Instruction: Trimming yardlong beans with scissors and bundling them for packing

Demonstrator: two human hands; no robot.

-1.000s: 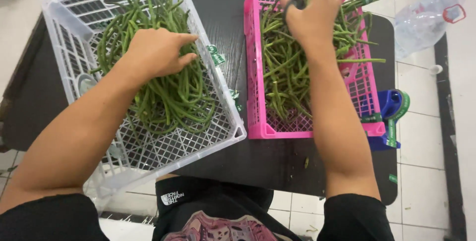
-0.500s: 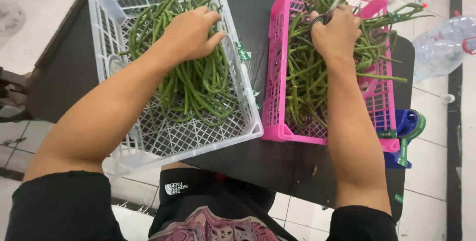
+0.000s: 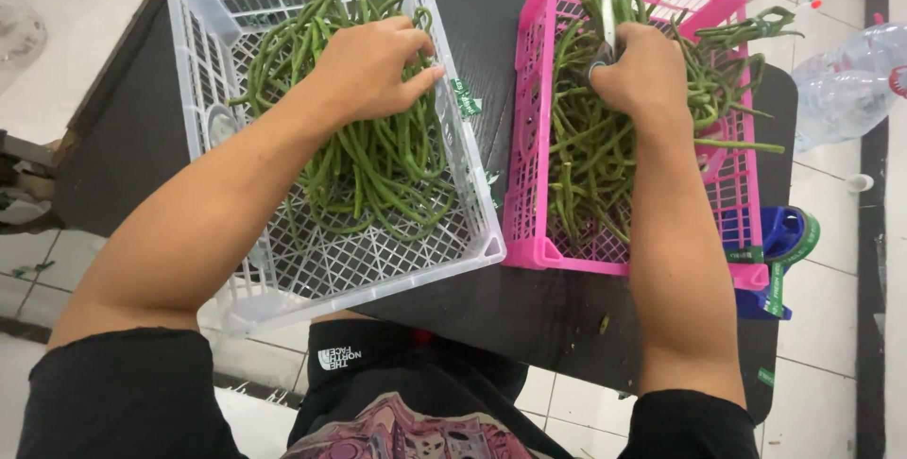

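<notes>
My left hand [image 3: 373,67] lies in the white plastic basket [image 3: 359,294], its fingers curled over a bunch of green long beans [image 3: 387,176]. My right hand [image 3: 642,72] is in the pink basket [image 3: 529,138] on top of another heap of long beans [image 3: 586,166]. It grips a pair of scissors [image 3: 606,6] whose metal blades point away from me. The scissor handles are mostly hidden in the fist. The two baskets stand side by side on a dark table [image 3: 491,43].
A clear plastic bottle [image 3: 841,91] lies on the floor at the right. A blue tape dispenser with green tape [image 3: 784,242] sits at the table's right edge, next to the pink basket. Bean scraps dot the table's near edge. Tiled floor surrounds the table.
My right hand has drawn back from the pink basket's far end toward its middle, and the scissor blades now show. My left hand stays on the beans in the white basket. The view shifted.
</notes>
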